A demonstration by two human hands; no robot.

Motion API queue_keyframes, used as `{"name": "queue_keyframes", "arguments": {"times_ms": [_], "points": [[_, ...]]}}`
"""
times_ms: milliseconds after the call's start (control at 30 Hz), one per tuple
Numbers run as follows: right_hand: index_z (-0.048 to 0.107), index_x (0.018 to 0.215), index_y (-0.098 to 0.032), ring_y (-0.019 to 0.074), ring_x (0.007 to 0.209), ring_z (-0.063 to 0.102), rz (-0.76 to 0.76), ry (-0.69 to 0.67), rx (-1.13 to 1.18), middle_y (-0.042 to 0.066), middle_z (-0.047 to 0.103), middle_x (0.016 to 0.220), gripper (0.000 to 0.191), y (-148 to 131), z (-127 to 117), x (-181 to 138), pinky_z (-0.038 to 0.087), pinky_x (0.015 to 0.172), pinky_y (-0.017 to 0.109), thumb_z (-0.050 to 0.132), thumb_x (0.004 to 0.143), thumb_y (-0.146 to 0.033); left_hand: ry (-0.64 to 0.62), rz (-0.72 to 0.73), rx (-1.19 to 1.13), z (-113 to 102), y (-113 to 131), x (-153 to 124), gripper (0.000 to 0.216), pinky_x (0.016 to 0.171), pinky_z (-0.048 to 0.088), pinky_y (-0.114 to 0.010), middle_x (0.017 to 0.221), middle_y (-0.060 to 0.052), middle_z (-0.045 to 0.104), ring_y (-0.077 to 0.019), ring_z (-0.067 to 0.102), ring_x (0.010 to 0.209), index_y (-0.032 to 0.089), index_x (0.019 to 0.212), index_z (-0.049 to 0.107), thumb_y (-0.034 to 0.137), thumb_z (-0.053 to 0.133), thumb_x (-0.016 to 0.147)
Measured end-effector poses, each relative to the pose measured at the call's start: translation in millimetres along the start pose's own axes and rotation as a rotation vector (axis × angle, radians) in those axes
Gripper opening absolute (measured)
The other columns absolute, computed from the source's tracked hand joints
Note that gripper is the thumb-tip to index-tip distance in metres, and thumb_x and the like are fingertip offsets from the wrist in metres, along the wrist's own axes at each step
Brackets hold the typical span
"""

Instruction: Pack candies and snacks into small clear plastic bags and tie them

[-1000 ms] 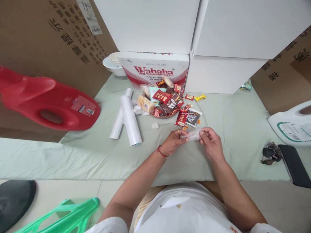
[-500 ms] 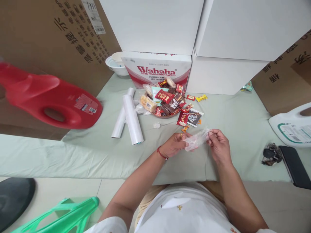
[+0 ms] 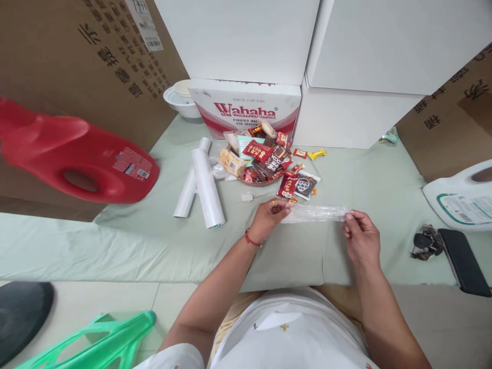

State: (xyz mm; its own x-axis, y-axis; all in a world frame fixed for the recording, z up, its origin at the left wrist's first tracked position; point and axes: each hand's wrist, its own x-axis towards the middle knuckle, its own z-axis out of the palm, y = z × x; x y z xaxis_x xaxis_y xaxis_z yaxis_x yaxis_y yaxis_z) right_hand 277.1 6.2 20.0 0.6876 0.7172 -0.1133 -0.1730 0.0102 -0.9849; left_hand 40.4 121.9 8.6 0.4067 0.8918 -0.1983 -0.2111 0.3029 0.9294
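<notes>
A crinkled clear plastic bag (image 3: 315,213) is stretched sideways between my two hands, above the front part of the table. My left hand (image 3: 270,218) pinches its left end, and a red cord bracelet is on that wrist. At the bag's right end, my right hand (image 3: 360,233) grips it between thumb and forefinger. Just beyond my left hand lie a dark red snack packet (image 3: 287,187) and a black-and-clear snack packet (image 3: 306,184). Behind them a plate heaped with wrapped snacks (image 3: 261,154) stands close to the Wahaha carton.
Two white rolls (image 3: 207,189) lie crossed left of the plate. A red jug (image 3: 80,159) is at the far left. Keys (image 3: 426,242), a phone (image 3: 464,261) and a white jug (image 3: 461,197) are at the right. The Wahaha carton (image 3: 246,105) and white boxes (image 3: 361,118) line the back.
My hands have moved apart, the left one leftward and the right one rightward. The bunched plastic bag is now drawn out into a longer, straighter strip.
</notes>
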Motion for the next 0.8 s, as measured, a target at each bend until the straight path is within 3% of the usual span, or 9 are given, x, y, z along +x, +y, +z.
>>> {"name": "queue_keyframes", "arguments": {"times_ms": [133, 267, 333, 433, 533, 633, 733, 800], "points": [[0.074, 0.089, -0.022, 0.0063, 0.054, 0.046, 0.011, 0.015, 0.037, -0.003, 0.06, 0.071, 0.031, -0.2, -8.5, 4.8, 0.033, 0.046, 0.021, 0.091, 0.069, -0.039, 0.024, 0.007, -0.043, -3.3, 6.0, 0.5, 0.044, 0.063, 0.041, -0.024, 0.072, 0.001, 0.067, -0.0094, 0.056, 0.062, 0.015, 0.083, 0.067, 0.052, 0.088, 0.07], [0.075, 0.087, -0.022, 0.0067, 0.053, 0.044, 0.02, -0.001, -0.018, -0.004, 0.056, 0.067, 0.027, -0.7, -11.2, 11.0, 0.033, 0.047, 0.022, 0.09, 0.072, -0.039, -0.012, -0.06, -0.07, -1.7, 8.3, -1.4, 0.049, 0.056, 0.037, -0.023, 0.077, 0.0, 0.067, -0.0093, 0.055, 0.059, 0.017, 0.087, 0.06, 0.057, 0.085, 0.073], [0.076, 0.087, -0.023, 0.0076, 0.054, 0.043, 0.025, -0.058, -0.028, -0.004, 0.055, 0.066, 0.024, -3.9, -9.9, 11.1, 0.033, 0.048, 0.022, 0.088, 0.074, -0.039, -0.01, -0.028, 0.008, 1.5, 6.8, -3.9, 0.048, 0.054, 0.033, -0.023, 0.077, 0.001, 0.064, -0.0079, 0.049, 0.057, 0.018, 0.093, 0.06, 0.058, 0.081, 0.078], [0.076, 0.084, -0.024, 0.0126, 0.073, 0.057, 0.002, -0.228, 0.011, 0.002, 0.067, 0.089, 0.018, -15.6, -6.5, 6.9, 0.044, 0.06, 0.024, 0.085, 0.076, -0.037, -0.054, 0.049, 0.173, 5.6, 4.5, -8.2, 0.053, 0.054, 0.027, -0.024, 0.069, 0.006, 0.053, -0.0081, 0.036, 0.054, 0.019, 0.121, 0.063, 0.055, 0.076, 0.085], [0.073, 0.076, -0.023, 0.0228, 0.108, 0.063, 0.027, -0.425, 0.11, 0.007, 0.07, 0.119, 0.016, -32.2, 0.2, 1.6, 0.053, 0.086, 0.035, 0.081, 0.075, -0.036, -0.158, 0.072, 0.262, 7.4, 3.0, -11.0, 0.068, 0.056, 0.028, -0.025, 0.069, 0.005, 0.052, -0.0097, 0.035, 0.055, 0.02, 0.146, 0.054, 0.05, 0.074, 0.088], [0.068, 0.075, -0.023, 0.0291, 0.11, 0.067, 0.186, -0.578, 0.253, 0.009, 0.074, 0.112, 0.016, -46.5, 14.5, -0.4, 0.054, 0.093, 0.047, 0.075, 0.075, -0.039, -0.26, 0.075, 0.217, 8.6, 0.7, -11.7, 0.076, 0.06, 0.035, -0.025, 0.102, -0.005, 0.068, -0.0086, 0.041, 0.06, 0.025, 0.154, 0.047, 0.047, 0.076, 0.087], [0.061, 0.073, -0.023, 0.0277, 0.092, 0.071, 0.338, -0.629, 0.344, 0.007, 0.075, 0.1, 0.015, -54.6, 34.3, 3.4, 0.058, 0.082, 0.047, 0.068, 0.073, -0.036, -0.367, 0.005, 0.075, 9.8, -1.2, -11.7, 0.077, 0.056, 0.036, -0.024, 0.151, -0.015, 0.052, -0.0048, 0.046, 0.061, 0.031, 0.155, 0.044, 0.051, 0.074, 0.087], [0.056, 0.073, -0.023, 0.0244, 0.081, 0.071, 0.416, -0.626, 0.372, 0.006, 0.075, 0.097, 0.014, -56.5, 45.5, 9.2, 0.059, 0.072, 0.042, 0.065, 0.072, -0.034, -0.412, -0.071, -0.008, 9.5, -1.5, -11.5, 0.076, 0.048, 0.028, -0.021, 0.159, -0.018, 0.043, -0.0033, 0.049, 0.06, 0.033, 0.155, 0.042, 0.054, 0.071, 0.088]]}}
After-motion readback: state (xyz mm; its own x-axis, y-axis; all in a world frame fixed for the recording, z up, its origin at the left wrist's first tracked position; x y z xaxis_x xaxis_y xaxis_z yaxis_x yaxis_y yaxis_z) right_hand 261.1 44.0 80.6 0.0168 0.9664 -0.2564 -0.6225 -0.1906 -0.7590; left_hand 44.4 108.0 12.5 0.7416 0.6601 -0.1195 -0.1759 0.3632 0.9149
